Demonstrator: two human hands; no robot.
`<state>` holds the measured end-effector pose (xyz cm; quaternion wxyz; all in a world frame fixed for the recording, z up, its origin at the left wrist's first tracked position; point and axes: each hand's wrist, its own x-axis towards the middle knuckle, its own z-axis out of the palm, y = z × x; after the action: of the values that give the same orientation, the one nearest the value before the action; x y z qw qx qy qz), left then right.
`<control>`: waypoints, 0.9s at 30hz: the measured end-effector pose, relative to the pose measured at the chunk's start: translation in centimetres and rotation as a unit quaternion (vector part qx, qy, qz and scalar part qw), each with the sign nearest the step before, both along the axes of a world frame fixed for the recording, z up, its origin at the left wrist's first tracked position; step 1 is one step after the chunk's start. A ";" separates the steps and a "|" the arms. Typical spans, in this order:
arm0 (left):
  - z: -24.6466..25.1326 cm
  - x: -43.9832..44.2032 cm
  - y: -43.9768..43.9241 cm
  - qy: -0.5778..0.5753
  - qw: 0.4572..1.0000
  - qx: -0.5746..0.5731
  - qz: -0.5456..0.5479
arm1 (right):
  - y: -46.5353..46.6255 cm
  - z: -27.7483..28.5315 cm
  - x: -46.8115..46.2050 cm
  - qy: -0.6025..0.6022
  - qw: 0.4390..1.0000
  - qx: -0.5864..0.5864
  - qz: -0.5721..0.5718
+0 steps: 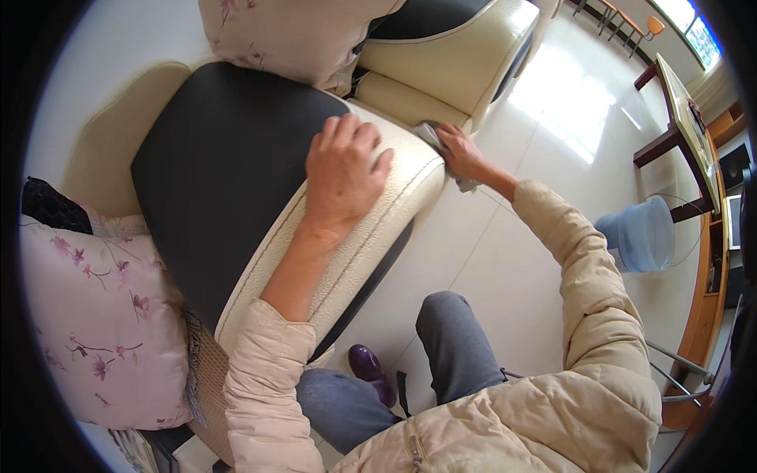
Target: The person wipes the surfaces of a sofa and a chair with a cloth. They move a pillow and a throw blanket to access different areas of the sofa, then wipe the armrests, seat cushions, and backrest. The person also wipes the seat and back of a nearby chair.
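Observation:
Before me is a sofa armrest (236, 159) with a black top panel and a cream, stitched leather border (384, 207). My left hand (343, 171) rests on it palm down, across the seam of black and cream, with its fingers bent and nothing visible in them. At the armrest's front far corner, my right hand (464, 152) grips a grey cloth (430, 136) pressed against the side of the leather. Part of the cloth hangs below the palm. The palm and the cloth's inner folds are hidden.
Floral cushions (112, 331) (284, 35) lie on both sides of the armrest. Beyond it stands another cream sofa section (443, 65). A blue water bucket (639, 233) is on the tiled floor (473, 254) at right, near a dark-legged table (680, 136). A metal-framed stool (680, 378) is behind my right arm.

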<state>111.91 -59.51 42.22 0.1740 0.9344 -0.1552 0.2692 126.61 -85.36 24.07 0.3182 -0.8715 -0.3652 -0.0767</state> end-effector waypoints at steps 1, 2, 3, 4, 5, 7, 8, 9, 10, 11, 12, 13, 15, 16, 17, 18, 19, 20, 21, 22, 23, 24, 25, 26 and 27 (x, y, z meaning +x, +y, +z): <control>-0.1 0.2 -0.1 -0.018 1.000 0.005 -0.010 | 1.9 0.0 1.8 -0.026 1.000 0.004 0.015; -0.2 0.3 -0.2 -0.010 1.000 0.003 -0.010 | 4.4 0.0 4.0 -0.035 0.999 -0.004 0.020; -0.2 0.3 -0.1 -0.001 1.000 0.004 -0.009 | 7.7 -0.2 6.7 -0.020 0.999 0.029 0.024; -0.2 0.3 -0.1 -0.006 1.000 0.004 -0.011 | 10.4 -0.3 9.0 -0.040 0.996 0.046 0.058; -0.2 0.3 0.0 -0.017 1.000 0.003 -0.013 | 13.2 -0.6 11.2 -0.032 0.996 0.054 0.071; -0.2 0.3 0.2 -0.007 1.000 -0.010 -0.013 | 16.5 -0.9 14.4 -0.004 0.995 0.021 0.092; -0.2 0.3 0.3 -0.005 1.000 -0.015 -0.016 | 17.3 -1.0 15.1 0.009 0.994 0.040 0.099; -0.3 0.3 0.3 -0.004 1.000 -0.023 -0.019 | 17.2 -1.0 15.1 0.047 0.995 0.033 0.083; -0.3 0.3 0.5 -0.006 0.999 -0.035 -0.026 | 16.2 -1.1 14.3 0.038 0.995 0.007 0.087; -0.4 0.3 0.5 0.003 0.999 -0.037 -0.025 | 14.6 -0.9 13.1 0.033 0.995 0.013 0.095; -0.4 0.4 0.5 0.005 0.999 -0.036 -0.027 | 12.8 -0.4 11.7 0.040 0.995 0.004 0.087; -0.3 0.4 0.5 0.010 0.999 -0.034 -0.028 | 11.1 -0.1 9.9 0.060 0.996 -0.011 0.065; -0.2 0.3 0.4 0.010 0.999 -0.021 -0.026 | 5.2 0.7 5.6 0.015 0.997 0.010 0.081; -0.1 0.3 0.3 0.008 1.000 -0.016 -0.022 | 2.9 1.2 4.1 0.042 0.997 -0.031 0.050; 0.0 0.2 0.1 0.015 1.000 -0.013 -0.011 | 1.3 1.5 2.9 0.039 0.996 -0.020 0.080; 0.0 0.0 -0.2 0.027 1.000 -0.004 -0.001 | 0.0 1.6 2.3 0.054 0.995 -0.033 0.081; 0.1 -0.1 -0.5 0.019 1.000 0.011 0.002 | -0.6 1.7 2.0 0.074 0.993 -0.056 0.073; 0.1 -0.2 -0.8 0.015 1.000 0.026 0.008 | -0.3 1.6 2.3 0.036 0.995 -0.044 0.084; 0.1 -0.2 -1.1 0.010 0.999 0.042 0.015 | 0.5 1.4 3.1 0.030 0.996 -0.041 0.077; 0.1 -0.2 -1.2 0.008 0.999 0.044 0.004 | 2.0 1.2 4.2 0.023 0.996 -0.039 0.076; 0.0 -0.2 -1.3 0.008 0.999 0.046 -0.006 | 3.7 0.8 5.3 0.016 0.997 -0.037 0.069; -0.1 -0.2 -1.3 0.021 0.998 0.050 -0.015 | 5.8 0.4 6.4 -0.005 0.998 -0.004 0.069; -0.2 -0.2 -1.2 0.012 0.999 0.042 -0.021 | 7.9 -0.1 7.5 -0.013 0.999 -0.003 0.044; -0.3 -0.2 -1.0 0.012 0.999 0.033 -0.025 | 9.8 -0.3 8.6 -0.040 0.997 0.033 0.062; -0.4 -0.1 -0.8 0.008 0.999 0.021 -0.031 | 11.3 -0.5 9.5 -0.029 0.999 0.013 0.037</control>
<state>111.80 -60.34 41.78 0.1634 0.9347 -0.1882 0.2532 136.07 -74.10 23.58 0.3216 -0.8505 -0.4052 -0.0952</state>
